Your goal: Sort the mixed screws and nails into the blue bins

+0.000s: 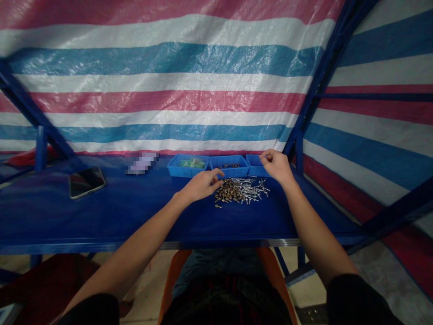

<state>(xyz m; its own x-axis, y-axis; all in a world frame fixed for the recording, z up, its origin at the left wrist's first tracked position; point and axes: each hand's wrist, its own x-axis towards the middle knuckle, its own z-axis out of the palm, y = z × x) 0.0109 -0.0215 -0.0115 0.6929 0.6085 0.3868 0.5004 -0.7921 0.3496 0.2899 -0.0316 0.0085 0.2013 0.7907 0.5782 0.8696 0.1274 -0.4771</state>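
My left hand (pixel 202 184) is at the left edge of a pile of small brass-coloured fittings (pixel 230 191), its fingers apart and slightly curled. No object shows between them. Against the brass pieces lies a heap of silver pop rivets (pixel 252 189) with long thin pins. My right hand (pixel 277 166) hovers over the right blue bin (pixel 254 166), thumb and fingertips pinched together; whatever they hold is too small to make out. Several small dark brassy pieces lie in the middle blue bin (pixel 229 171). The left blue bin (pixel 184 171) holds green and clear plastic bits.
A smartphone (pixel 87 182) lies at the left of the blue table (pixel 135 221), with a blurred pale packet (pixel 142 163) further back. Blue metal posts (pixel 298 151) and striped plastic sheeting (pixel 176 101) border the table behind and to the right.
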